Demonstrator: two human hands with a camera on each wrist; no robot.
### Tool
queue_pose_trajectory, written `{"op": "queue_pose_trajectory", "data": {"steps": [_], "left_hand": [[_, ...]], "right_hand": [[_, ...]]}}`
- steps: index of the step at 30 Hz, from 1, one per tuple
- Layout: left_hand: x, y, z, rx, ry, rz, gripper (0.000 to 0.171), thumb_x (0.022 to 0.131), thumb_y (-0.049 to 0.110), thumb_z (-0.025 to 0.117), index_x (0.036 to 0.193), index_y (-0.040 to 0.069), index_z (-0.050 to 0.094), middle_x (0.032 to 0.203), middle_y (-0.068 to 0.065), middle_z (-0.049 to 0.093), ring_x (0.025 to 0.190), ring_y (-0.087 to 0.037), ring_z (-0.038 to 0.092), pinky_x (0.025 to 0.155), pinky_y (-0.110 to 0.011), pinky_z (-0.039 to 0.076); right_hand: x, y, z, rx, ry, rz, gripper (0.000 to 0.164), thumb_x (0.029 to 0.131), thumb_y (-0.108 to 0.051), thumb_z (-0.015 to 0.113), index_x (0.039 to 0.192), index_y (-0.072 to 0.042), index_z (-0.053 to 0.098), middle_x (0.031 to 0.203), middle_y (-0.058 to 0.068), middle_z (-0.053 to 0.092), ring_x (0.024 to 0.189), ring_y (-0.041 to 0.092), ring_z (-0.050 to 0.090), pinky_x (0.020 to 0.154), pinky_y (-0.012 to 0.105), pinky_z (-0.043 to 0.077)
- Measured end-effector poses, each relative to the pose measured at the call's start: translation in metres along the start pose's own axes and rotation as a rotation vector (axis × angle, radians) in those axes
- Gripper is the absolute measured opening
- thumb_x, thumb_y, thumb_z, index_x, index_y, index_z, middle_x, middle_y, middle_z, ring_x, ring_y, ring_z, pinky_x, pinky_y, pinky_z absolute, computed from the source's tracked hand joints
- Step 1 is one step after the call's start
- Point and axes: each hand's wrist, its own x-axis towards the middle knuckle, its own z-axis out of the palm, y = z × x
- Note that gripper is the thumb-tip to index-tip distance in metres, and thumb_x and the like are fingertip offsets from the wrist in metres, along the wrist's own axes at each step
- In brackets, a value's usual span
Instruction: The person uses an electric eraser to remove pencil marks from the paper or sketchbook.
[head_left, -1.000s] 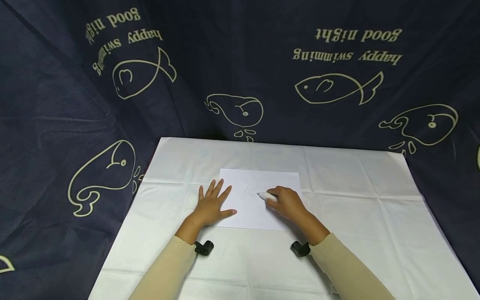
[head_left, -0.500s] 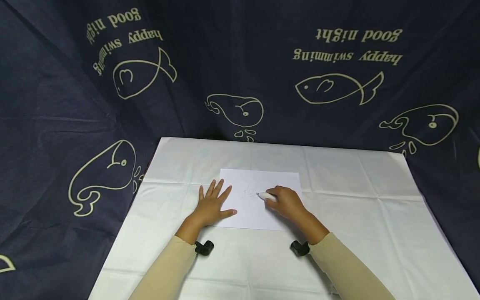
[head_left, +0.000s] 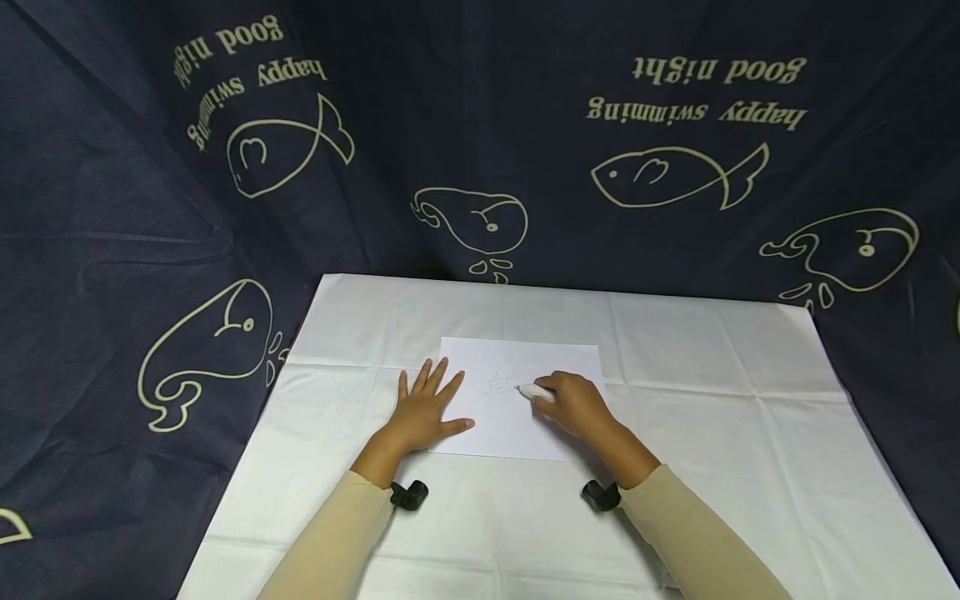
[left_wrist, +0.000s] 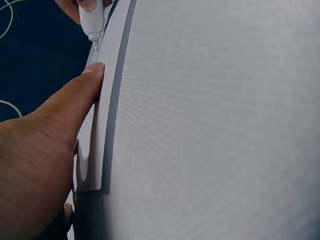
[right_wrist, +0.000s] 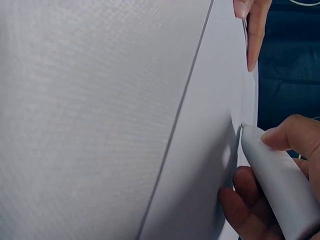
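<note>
A sheet of white paper [head_left: 495,435] lies flat on the table, with faint thin strokes [head_left: 497,384] near its middle. My left hand [head_left: 418,418] rests palm down over the paper's left edge, fingers spread and thumb stretched toward the centre. In the right hand [head_left: 581,408] is a thick white correction pen [head_left: 536,392] with a narrow metal tip, pinched between thumb and fingers. Its tip points left, right at the paper beside the strokes. The right wrist view shows the pen's wide body [right_wrist: 280,182] tilted, its shadow falling on the sheet.
A creased white cloth [head_left: 690,467] covers the table. Behind it hangs a dark blue curtain [head_left: 555,242] printed with pale fish, whales and lettering. Small black devices, one [head_left: 408,496] at the left wrist and another [head_left: 601,497] at the right, sit by beige sleeves.
</note>
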Motion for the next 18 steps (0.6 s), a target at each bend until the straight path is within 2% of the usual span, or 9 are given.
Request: {"op": "queue_pose_trajectory", "data": {"steps": [3, 9, 18], "left_hand": [[0.0001, 0.0000, 0.0000, 0.006, -0.014, -0.004, 0.088, 0.093, 0.064, 0.058, 0.163, 0.023, 0.023, 0.172, -0.012, 0.003, 0.159, -0.039, -0.004, 0.119, -0.072, -0.005], [-0.0004, 0.0011, -0.0012, -0.002, 0.008, 0.007, 0.087, 0.093, 0.062, 0.061, 0.162, 0.021, 0.027, 0.172, -0.014, 0.008, 0.159, -0.041, 0.000, 0.119, -0.074, -0.002], [-0.0009, 0.0014, -0.0016, 0.000, 0.011, 0.006, 0.086, 0.093, 0.061, 0.061, 0.162, 0.022, 0.028, 0.171, -0.014, 0.009, 0.159, -0.041, 0.000, 0.119, -0.074, -0.002]], "right_hand": [[-0.0002, -0.0002, -0.0005, -0.001, -0.004, 0.000, 0.029, 0.087, -0.020, 0.076, 0.111, -0.006, 0.078, 0.095, 0.009, 0.075, 0.080, 0.023, 0.067, 0.074, 0.042, 0.054], [-0.0004, -0.0007, -0.0009, -0.013, -0.017, -0.010, 0.030, 0.087, -0.020, 0.076, 0.113, -0.005, 0.077, 0.099, 0.010, 0.076, 0.087, 0.026, 0.070, 0.079, 0.045, 0.056], [-0.0003, -0.0031, -0.0010, -0.015, -0.026, -0.006, 0.030, 0.088, -0.021, 0.075, 0.113, -0.005, 0.077, 0.098, 0.009, 0.076, 0.086, 0.025, 0.069, 0.080, 0.045, 0.056]]}}
